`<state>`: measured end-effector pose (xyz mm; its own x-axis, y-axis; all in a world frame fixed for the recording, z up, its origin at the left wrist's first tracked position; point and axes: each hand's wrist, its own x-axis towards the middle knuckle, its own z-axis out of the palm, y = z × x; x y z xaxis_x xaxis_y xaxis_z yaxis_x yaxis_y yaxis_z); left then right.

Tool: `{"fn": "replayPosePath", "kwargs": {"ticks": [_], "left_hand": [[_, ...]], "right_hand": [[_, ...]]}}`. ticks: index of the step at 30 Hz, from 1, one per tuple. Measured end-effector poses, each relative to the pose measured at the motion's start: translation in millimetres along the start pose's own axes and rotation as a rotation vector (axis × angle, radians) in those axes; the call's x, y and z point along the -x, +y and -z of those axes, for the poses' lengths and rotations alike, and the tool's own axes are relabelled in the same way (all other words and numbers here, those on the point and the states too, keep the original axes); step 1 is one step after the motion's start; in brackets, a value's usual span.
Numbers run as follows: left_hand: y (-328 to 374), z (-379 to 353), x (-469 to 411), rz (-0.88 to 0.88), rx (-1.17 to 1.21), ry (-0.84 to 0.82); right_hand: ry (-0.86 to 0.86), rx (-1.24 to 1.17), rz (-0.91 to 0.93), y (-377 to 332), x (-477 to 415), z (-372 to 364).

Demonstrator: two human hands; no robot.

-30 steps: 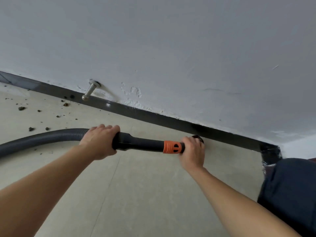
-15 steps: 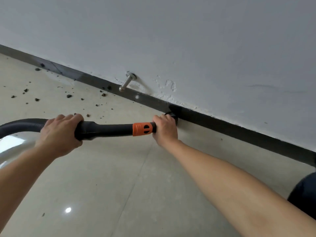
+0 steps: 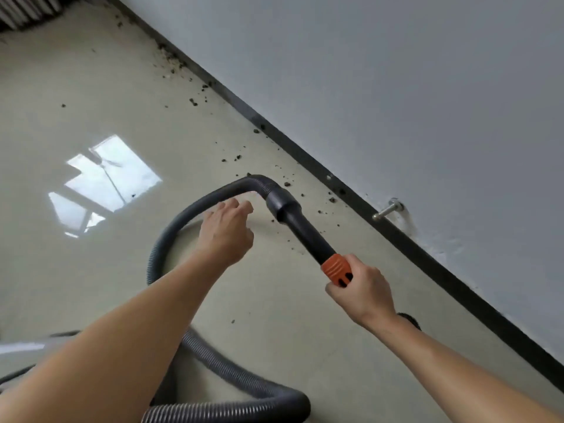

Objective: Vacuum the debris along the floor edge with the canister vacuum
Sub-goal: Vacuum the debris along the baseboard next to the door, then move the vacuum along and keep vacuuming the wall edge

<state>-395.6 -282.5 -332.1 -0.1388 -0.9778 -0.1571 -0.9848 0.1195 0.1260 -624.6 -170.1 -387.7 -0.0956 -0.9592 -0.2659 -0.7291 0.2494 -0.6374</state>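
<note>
My right hand (image 3: 361, 290) grips the vacuum's black wand (image 3: 305, 228) just below its orange collar (image 3: 337, 270). The nozzle end (image 3: 409, 320) peeks out behind my right wrist, close to the black skirting (image 3: 427, 257). The grey ribbed hose (image 3: 171, 236) bends sharply at the wand's far end and loops back across the floor to the bottom of the frame. My left hand (image 3: 227, 232) hovers off the hose with loosely curled fingers and holds nothing. Dark crumbs of debris (image 3: 235, 158) lie scattered along the skirting ahead of the wand.
A metal door stop (image 3: 387, 209) juts from the white wall just above the skirting. A bright window reflection (image 3: 103, 184) shines on the glossy beige floor. A pale part of the vacuum body (image 3: 18, 348) shows at the lower left edge.
My left hand has let go of the wand's hose end and lifted off it. The view has swung left along the wall, and the wand now points away down the skirting.
</note>
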Motion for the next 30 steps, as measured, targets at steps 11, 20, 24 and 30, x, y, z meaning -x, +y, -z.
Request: {"fn": "replayPosePath", "kwargs": {"ticks": [11,20,24,30], "left_hand": [[-145.7,172.0,196.0,0.577,0.246,0.084],[-239.0,242.4,302.6,1.047,0.183,0.494],[-283.8,249.7,348.6,1.42,0.271,0.443],[-282.5,235.1,353.0,1.391,0.313,0.085]], "right_hand": [[-0.119,-0.172,0.015,-278.8,30.6,53.2],[-0.308,-0.148,0.04,-397.1,92.2,-28.6],[-0.361,-0.094,0.083,-424.5,97.9,-51.2],[-0.38,-0.111,0.091,-459.8,91.8,-64.7]]}}
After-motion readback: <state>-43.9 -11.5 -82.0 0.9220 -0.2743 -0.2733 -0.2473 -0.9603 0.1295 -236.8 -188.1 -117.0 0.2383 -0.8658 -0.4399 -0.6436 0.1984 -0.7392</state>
